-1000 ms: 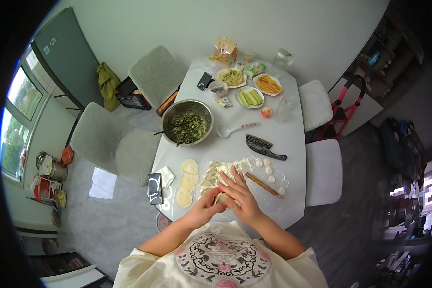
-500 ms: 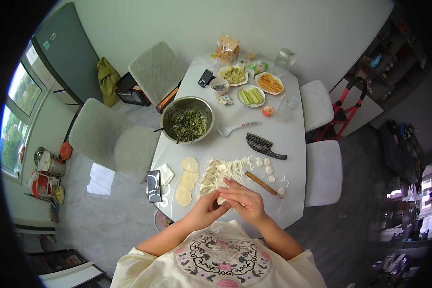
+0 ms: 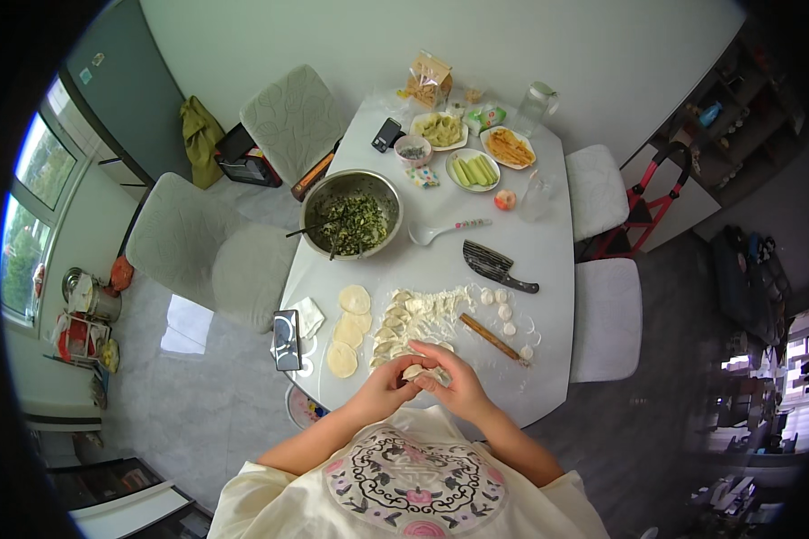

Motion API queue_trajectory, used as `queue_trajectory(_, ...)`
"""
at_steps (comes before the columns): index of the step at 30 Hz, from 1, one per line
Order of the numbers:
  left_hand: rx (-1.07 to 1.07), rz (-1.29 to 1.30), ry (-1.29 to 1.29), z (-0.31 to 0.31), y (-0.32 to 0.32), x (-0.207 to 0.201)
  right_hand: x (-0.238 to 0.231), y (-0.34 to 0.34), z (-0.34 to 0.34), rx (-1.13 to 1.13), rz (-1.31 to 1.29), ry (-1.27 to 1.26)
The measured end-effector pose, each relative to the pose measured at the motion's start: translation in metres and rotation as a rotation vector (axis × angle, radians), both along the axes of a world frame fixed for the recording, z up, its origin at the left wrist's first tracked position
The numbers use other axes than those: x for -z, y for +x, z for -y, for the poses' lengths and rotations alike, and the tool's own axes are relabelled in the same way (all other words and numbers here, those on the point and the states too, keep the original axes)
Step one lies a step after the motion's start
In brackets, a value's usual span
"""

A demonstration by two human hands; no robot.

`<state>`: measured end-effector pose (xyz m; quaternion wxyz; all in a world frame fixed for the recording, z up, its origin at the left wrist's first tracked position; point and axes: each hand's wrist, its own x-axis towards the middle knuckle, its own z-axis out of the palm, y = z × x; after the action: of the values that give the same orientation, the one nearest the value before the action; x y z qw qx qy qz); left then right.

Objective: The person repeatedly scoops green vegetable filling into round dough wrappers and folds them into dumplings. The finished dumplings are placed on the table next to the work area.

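A pale dumpling [image 3: 428,374] is pinched between the fingers of my left hand [image 3: 386,386] and my right hand [image 3: 459,384], close to my body over the table's near edge. Fingers cover part of it. Just beyond my hands lie rows of folded dumplings [image 3: 390,334] on a floury patch. Round dough wrappers [image 3: 342,359] overlap in a column to the left. On the right rests a wooden rolling pin [image 3: 489,337], with small dough balls [image 3: 505,313] beside it. A steel bowl [image 3: 399,208] of chopped green filling [image 3: 358,223] stands farther off, with utensils leaning in it.
A cleaver [image 3: 489,264] and a white spoon [image 3: 425,235] lie mid-table. A phone [image 3: 286,340] sits at the left edge. Plates of cut cucumber [image 3: 473,169] and other food, an apple [image 3: 504,199] and a glass jug [image 3: 535,106] occupy the far end. Grey chairs [image 3: 607,319] flank the table.
My right hand has turned and its fingers have closed in around the dumpling, which shows more now. Both hands stay in nearly the same place. The view has shifted slightly.
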<state>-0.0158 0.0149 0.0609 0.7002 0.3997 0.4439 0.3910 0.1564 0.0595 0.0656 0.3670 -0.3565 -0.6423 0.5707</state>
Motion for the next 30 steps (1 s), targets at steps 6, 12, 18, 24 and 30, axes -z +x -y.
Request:
queue_trajectory(6,0.084,0.019,-0.308,0.012,0.004,0.082,0.09,0.017,0.024,0.101,0.071,-0.029)
queue_trajectory(12,-0.075,-0.162,-0.446,0.014,-0.01,0.112,0.171,0.046,-0.001,0.434,0.284,-0.191)
queue_trajectory(18,-0.244,-0.213,-0.47,0.017,-0.05,0.123,0.203,0.039,-0.045,0.448,0.358,0.006)
queue_trajectory(24,-0.285,-0.234,-0.469,0.025,-0.06,0.135,0.209,0.006,-0.085,0.072,0.56,0.175)
queue_trajectory(30,-0.268,-0.245,-0.46,0.031,-0.063,0.146,0.254,0.014,-0.092,0.023,0.591,0.37)
